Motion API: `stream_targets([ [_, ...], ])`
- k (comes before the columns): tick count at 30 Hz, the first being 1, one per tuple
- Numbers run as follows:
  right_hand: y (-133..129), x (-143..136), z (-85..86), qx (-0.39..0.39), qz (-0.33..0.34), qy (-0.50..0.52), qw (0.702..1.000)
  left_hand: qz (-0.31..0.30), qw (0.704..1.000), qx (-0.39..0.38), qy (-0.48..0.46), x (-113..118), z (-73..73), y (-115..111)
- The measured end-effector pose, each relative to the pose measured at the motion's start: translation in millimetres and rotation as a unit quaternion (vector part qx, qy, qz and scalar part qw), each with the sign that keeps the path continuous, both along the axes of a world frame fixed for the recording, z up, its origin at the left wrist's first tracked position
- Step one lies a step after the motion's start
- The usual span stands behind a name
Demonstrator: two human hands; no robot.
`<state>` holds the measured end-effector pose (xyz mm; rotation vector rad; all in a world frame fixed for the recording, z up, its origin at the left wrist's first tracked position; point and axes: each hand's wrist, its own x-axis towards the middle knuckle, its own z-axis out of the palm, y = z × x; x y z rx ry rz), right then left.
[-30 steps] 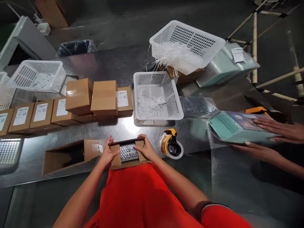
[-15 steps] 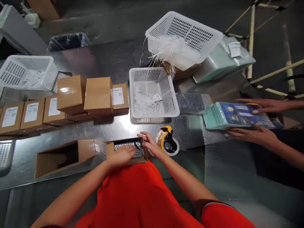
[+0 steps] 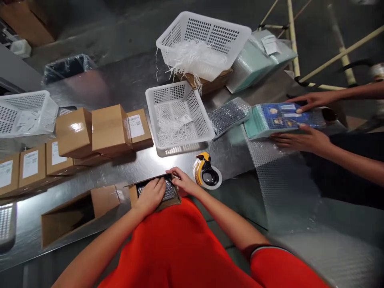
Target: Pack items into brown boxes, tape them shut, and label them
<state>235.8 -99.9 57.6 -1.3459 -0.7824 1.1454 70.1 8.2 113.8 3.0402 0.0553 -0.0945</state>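
A small cardboard box sits with its top open at the table's front edge, against my red shirt. Inside it lies a bubble-wrapped item, partly covered by my left hand. That hand lies over the wrap, its fingers stretched toward the box's far wall. At the right end of the box my right hand grips the wall, thumb and fingers around its edge. Just right of this hand stands a yellow and black tape dispenser. To the left is another open cardboard box on its side.
Closed boxes with labels line the left. White baskets hold shredded paper. A bubble-wrapped pack lies beyond the dispenser. At right, a co-worker's hands rest on a blue wrapped stack above a bubble-wrap sheet.
The view has shifted and turned a little. My left fingers have moved toward the box's far wall, baring more of the wrapped item's right part. My right hand keeps its hold on the box.
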Motion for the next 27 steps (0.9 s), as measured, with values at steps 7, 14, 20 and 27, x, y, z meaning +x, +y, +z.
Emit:
stream_targets([
  [7, -1, 1, -4.3, 0.009, 0.002, -0.011, 1.000, -0.108, 0.993, 0.022, 0.047, 20, 4.7, 3],
  [14, -1, 2, 1.7, -0.001, 0.018, 0.016, 1.000, 0.024, 0.993, 0.045, 0.105, 14, 6.2, 7],
  [20, -1, 2, 3.7, -0.011, 0.018, 0.025, 0.999, 0.131, 0.981, 0.079, 0.115, -15, 14.1, 13],
  [27, -2, 2, -0.7, -0.004, 0.023, 0.025, 0.999, 0.053, 0.996, 0.049, 0.060, -28, 17.9, 25],
])
